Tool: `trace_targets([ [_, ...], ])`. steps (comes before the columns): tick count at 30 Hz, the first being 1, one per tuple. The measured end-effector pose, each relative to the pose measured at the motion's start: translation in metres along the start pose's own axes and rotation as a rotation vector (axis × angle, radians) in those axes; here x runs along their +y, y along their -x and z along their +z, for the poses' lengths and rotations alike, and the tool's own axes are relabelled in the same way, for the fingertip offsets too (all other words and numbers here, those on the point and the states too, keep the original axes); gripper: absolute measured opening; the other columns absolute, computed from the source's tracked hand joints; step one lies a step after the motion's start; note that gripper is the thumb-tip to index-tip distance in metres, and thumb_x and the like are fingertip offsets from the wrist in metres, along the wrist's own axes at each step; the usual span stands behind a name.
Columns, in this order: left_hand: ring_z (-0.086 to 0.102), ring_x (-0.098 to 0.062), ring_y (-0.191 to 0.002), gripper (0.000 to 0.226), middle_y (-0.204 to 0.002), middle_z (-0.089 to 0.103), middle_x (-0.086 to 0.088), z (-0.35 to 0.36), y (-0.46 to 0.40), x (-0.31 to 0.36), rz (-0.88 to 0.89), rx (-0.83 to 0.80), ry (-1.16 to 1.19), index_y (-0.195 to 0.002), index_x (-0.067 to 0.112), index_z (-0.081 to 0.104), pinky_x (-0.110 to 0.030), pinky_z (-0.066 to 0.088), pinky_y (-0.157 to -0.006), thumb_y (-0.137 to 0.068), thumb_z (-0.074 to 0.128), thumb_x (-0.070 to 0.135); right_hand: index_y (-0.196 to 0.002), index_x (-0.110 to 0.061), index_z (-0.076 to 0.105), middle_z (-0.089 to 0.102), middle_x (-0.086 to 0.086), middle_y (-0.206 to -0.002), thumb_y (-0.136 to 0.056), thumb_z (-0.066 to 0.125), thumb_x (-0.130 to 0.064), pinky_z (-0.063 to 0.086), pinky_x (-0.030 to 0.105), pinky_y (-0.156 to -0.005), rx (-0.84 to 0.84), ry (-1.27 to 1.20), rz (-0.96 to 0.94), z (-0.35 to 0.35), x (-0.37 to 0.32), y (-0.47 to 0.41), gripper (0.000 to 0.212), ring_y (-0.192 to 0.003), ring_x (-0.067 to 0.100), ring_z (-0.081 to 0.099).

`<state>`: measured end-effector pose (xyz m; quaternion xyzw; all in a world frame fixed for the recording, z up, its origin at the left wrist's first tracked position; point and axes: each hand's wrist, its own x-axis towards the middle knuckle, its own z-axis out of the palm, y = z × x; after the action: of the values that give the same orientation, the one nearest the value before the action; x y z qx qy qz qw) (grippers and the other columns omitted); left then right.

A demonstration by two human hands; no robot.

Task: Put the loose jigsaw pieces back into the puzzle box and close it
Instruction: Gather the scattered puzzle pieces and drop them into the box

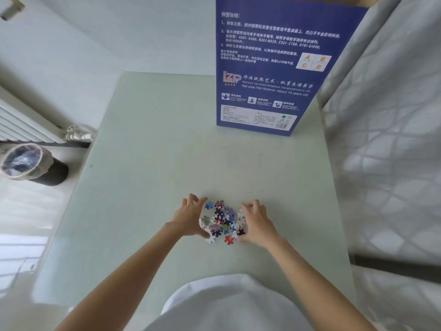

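Observation:
A small heap of colourful jigsaw pieces (223, 220) lies on the pale green table (148, 163), near its front middle. My left hand (189, 217) cups the heap's left side with spread, bent fingers. My right hand (257, 223) cups the right side the same way, fingertips at the pieces. Neither hand has lifted anything. The tall blue puzzle box (274, 68) stands upright at the table's far right, its printed back facing me and its top flap open at the frame's upper edge.
A quilted mattress (391, 139) runs along the table's right edge. On the floor to the left stand a lined waste bin (31, 163) and a white radiator (26, 123) with a valve. My white shirt fills the bottom centre.

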<state>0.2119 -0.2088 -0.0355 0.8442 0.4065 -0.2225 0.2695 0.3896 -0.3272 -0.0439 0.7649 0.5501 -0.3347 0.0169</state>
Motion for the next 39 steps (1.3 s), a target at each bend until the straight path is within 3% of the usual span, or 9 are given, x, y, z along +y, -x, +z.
trace_targets([
  [6, 0.034, -0.019, -0.112, 0.089, -0.131, 0.029, -0.002, 0.023, 0.009, 0.005, 0.070, 0.098, 0.006, -0.134, 0.028, 0.033, -0.025, 0.047, -0.082, -0.061, 0.082, 0.043, -0.124, -0.017, 0.041, 0.036, 0.002, -0.124, -0.073, 0.077, -0.027, 0.048, 0.035, -0.085, 0.031, -0.015, -0.097, 0.014, -0.006, 0.008, 0.064, -0.112, 0.022, 0.042],
  [11, 0.044, -0.019, -0.109, 0.063, -0.125, 0.042, 0.000, 0.022, 0.007, 0.003, 0.062, 0.140, 0.125, -0.119, 0.025, 0.046, -0.026, 0.043, -0.087, -0.067, 0.081, 0.033, -0.128, -0.014, 0.039, 0.046, 0.002, -0.125, -0.077, 0.074, -0.023, 0.045, 0.031, -0.085, 0.046, 0.010, -0.114, 0.014, -0.009, 0.006, 0.062, -0.111, 0.021, 0.047],
  [16, 0.049, -0.020, -0.101, 0.057, -0.116, 0.048, -0.003, 0.024, 0.006, 0.003, 0.046, 0.147, 0.165, -0.116, 0.022, 0.048, -0.025, 0.040, -0.081, -0.070, 0.080, 0.028, -0.124, -0.011, 0.042, 0.040, 0.005, -0.120, -0.080, 0.072, -0.019, 0.048, 0.031, -0.084, 0.092, 0.038, -0.104, 0.020, -0.013, 0.006, 0.053, -0.107, 0.022, 0.045],
  [20, 0.050, -0.020, -0.103, 0.059, -0.117, 0.047, -0.003, 0.027, 0.006, 0.004, 0.035, 0.157, 0.210, -0.121, 0.021, 0.047, -0.024, 0.041, -0.082, -0.071, 0.079, 0.024, -0.119, -0.011, 0.046, 0.042, 0.005, -0.119, -0.083, 0.068, -0.014, 0.042, 0.025, -0.090, 0.171, -0.089, -0.071, 0.026, -0.020, 0.005, 0.042, -0.109, 0.020, 0.046],
  [26, 0.048, -0.020, -0.117, 0.077, -0.125, 0.043, -0.005, 0.032, 0.005, 0.009, -0.025, 0.191, 0.309, -0.137, 0.019, 0.036, -0.028, 0.040, -0.098, -0.072, 0.077, 0.020, -0.134, -0.014, 0.035, 0.038, 0.008, -0.126, -0.080, 0.064, -0.012, 0.035, 0.027, -0.099, 0.176, -0.247, -0.066, 0.027, -0.038, -0.009, 0.062, -0.120, 0.025, 0.040],
  [30, 0.044, -0.020, -0.120, 0.077, -0.127, 0.043, -0.004, 0.034, 0.003, 0.005, -0.022, 0.200, 0.275, -0.138, 0.020, 0.035, -0.028, 0.038, -0.101, -0.074, 0.076, 0.024, -0.146, -0.020, 0.015, 0.016, 0.009, -0.145, -0.067, 0.078, -0.037, 0.033, 0.040, -0.104, 0.098, 0.114, -0.161, 0.020, -0.037, -0.018, 0.102, -0.128, 0.028, 0.022],
  [32, 0.039, -0.020, -0.120, 0.070, -0.128, 0.043, -0.003, 0.034, 0.004, 0.003, -0.004, 0.217, 0.247, -0.135, 0.022, 0.040, -0.027, 0.037, -0.100, -0.075, 0.075, 0.026, -0.146, -0.020, 0.015, 0.014, 0.005, -0.147, -0.062, 0.081, -0.042, 0.032, 0.045, -0.103, 0.041, 0.219, -0.196, 0.018, -0.041, -0.021, 0.109, -0.129, 0.028, 0.020],
  [36, 0.038, -0.021, -0.115, 0.052, -0.127, 0.041, -0.001, 0.038, 0.009, 0.002, 0.014, 0.275, 0.202, -0.124, 0.023, 0.049, -0.024, 0.037, -0.093, -0.078, 0.072, 0.031, -0.136, -0.019, 0.035, 0.035, 0.000, -0.134, -0.064, 0.083, -0.033, 0.042, 0.039, -0.091, 0.030, 0.137, -0.218, 0.019, -0.045, -0.018, 0.088, -0.117, 0.025, 0.031],
  [39, 0.045, -0.021, -0.109, 0.050, -0.121, 0.045, -0.002, 0.043, 0.013, -0.001, -0.004, 0.286, 0.229, -0.121, 0.021, 0.050, -0.023, 0.037, -0.089, -0.077, 0.072, 0.030, -0.125, -0.016, 0.045, 0.039, 0.001, -0.125, -0.069, 0.079, -0.024, 0.046, 0.037, -0.081, 0.050, 0.025, -0.197, 0.023, -0.043, -0.013, 0.066, -0.111, 0.025, 0.033],
])
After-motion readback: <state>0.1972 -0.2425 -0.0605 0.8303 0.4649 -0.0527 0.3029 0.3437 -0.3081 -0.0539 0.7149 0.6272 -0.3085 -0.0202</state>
